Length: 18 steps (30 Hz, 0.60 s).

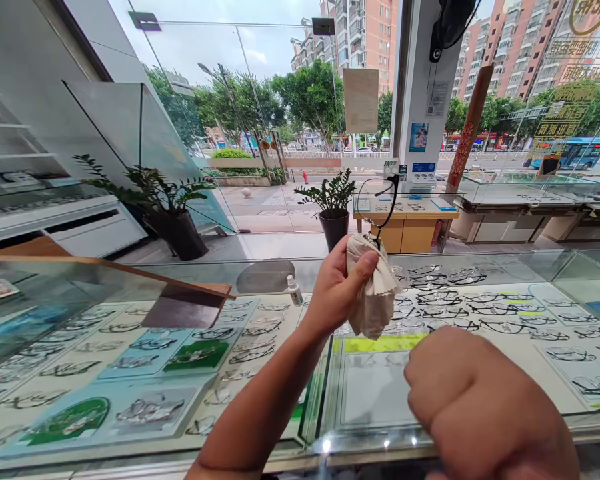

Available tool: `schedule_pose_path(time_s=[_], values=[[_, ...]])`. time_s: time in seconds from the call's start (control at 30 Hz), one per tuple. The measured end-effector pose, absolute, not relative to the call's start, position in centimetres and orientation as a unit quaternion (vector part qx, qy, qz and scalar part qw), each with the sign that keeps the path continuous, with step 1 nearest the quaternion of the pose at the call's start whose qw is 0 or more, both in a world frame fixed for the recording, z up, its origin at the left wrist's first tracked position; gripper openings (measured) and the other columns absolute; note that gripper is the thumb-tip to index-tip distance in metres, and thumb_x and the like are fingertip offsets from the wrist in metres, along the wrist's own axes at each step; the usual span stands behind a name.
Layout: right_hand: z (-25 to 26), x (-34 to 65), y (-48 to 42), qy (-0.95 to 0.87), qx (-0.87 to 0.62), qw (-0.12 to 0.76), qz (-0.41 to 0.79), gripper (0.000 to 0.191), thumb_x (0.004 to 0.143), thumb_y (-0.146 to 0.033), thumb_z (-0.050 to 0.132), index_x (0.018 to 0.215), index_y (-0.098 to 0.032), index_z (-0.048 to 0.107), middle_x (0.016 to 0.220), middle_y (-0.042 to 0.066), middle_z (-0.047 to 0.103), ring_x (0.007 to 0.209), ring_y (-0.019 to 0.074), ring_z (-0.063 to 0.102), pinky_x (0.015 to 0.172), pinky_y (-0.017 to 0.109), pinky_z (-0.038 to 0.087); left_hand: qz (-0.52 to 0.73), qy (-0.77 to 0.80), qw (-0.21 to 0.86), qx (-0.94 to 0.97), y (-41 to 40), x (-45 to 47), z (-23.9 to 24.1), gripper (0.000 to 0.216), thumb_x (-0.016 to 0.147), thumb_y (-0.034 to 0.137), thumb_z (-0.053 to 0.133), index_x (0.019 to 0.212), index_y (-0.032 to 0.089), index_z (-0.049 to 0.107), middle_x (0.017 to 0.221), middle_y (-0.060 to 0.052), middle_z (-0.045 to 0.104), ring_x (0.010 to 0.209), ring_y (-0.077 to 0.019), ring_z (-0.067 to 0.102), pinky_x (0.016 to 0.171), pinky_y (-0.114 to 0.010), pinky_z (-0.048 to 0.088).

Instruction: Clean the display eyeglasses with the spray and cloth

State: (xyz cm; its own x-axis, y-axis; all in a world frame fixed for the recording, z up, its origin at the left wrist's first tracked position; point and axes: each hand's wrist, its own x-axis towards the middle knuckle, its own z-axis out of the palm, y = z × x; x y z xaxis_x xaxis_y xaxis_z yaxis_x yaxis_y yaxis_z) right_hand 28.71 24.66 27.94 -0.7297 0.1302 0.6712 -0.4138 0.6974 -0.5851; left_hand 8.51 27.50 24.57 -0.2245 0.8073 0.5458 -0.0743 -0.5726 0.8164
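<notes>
My right hand (460, 387) loomed closest at the lower right, a rounded, bent shape with its fingers out of sight, so I could not tell how far they were curled or whether they held anything. Beneath both arms spread the glass counter (370, 393), with rows of frames (440, 297) laid out inside it, to the left and to the right. Past it rose the glass front (260, 53), trees and tall buildings showing through. A wooden display table (414, 233) stood on the floor on this side of the glass, with a potted plant (335, 227) to its left. My left hand (336, 287) was raised over the counter, closed firmly around a pale cloth (373, 310), my thumb pressed across its folds. Rising from the top of that bunched cloth was a pair of glasses (393, 202), one round lens standing clear in the air; the rest was hidden by cloth and fingers. Smallest of all, a white bottle (295, 292) stood on the counter, left of my left hand.
</notes>
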Motion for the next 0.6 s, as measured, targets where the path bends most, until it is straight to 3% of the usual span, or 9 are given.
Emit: schedule_pose_path(time_s=[0.1,0.17,0.23,0.3,0.6], values=[[27.9,26.8,27.5,-0.746,-0.027,0.537,0.393,0.047,0.096,-0.025,0.066,0.058,-0.022,0.040,0.054,-0.006,0.036,0.052,0.0110,0.032,0.052,0.028,0.028,0.717,0.333,0.304,0.531,27.4,8.7,24.7,0.046,0.083,0.059,0.083,0.090,0.018,0.063,0.076,0.001,0.063,0.065,-0.0097,0.056,0.061,-0.020,0.047],[27.7,25.2,29.4,-0.680,-0.092,0.607,0.401,0.033,0.095,-0.026,0.067,0.066,-0.022,0.055,0.061,-0.005,0.047,0.057,0.0110,0.040,0.055,0.026,0.034,0.718,0.331,0.305,0.531,27.2,9.0,24.6,0.045,0.083,0.058,0.083,0.089,0.018,0.064,0.076,0.001,0.063,0.065,-0.0099,0.056,0.061,-0.020,0.048],[27.4,23.5,30.6,-0.659,-0.119,0.615,0.416,0.014,0.093,-0.030,0.071,0.081,-0.023,0.069,0.076,-0.003,0.062,0.065,0.0121,0.052,0.061,0.026,0.044,0.716,0.331,0.309,0.531,27.1,9.3,24.6,0.044,0.083,0.058,0.083,0.092,0.018,0.065,0.077,0.001,0.064,0.066,-0.0104,0.057,0.063,-0.021,0.048],[26.8,22.1,31.0,-0.648,-0.117,0.618,0.430,0.009,0.092,-0.032,0.072,0.090,-0.023,0.074,0.088,0.000,0.069,0.078,0.0146,0.062,0.071,0.028,0.050,0.719,0.326,0.314,0.528,27.0,9.7,24.4,0.045,0.082,0.058,0.084,0.095,0.018,0.067,0.078,0.001,0.065,0.068,-0.0109,0.058,0.064,-0.021,0.049],[25.2,19.5,30.6,-0.528,-0.051,0.664,0.528,0.012,0.088,-0.037,0.077,0.083,-0.026,0.077,0.095,0.002,0.068,0.099,0.0199,0.067,0.096,0.036,0.057,0.732,0.306,0.314,0.521,27.4,10.9,23.7,0.050,0.080,0.062,0.084,0.098,0.018,0.068,0.083,0.000,0.066,0.073,-0.0123,0.059,0.070,-0.023,0.050]])
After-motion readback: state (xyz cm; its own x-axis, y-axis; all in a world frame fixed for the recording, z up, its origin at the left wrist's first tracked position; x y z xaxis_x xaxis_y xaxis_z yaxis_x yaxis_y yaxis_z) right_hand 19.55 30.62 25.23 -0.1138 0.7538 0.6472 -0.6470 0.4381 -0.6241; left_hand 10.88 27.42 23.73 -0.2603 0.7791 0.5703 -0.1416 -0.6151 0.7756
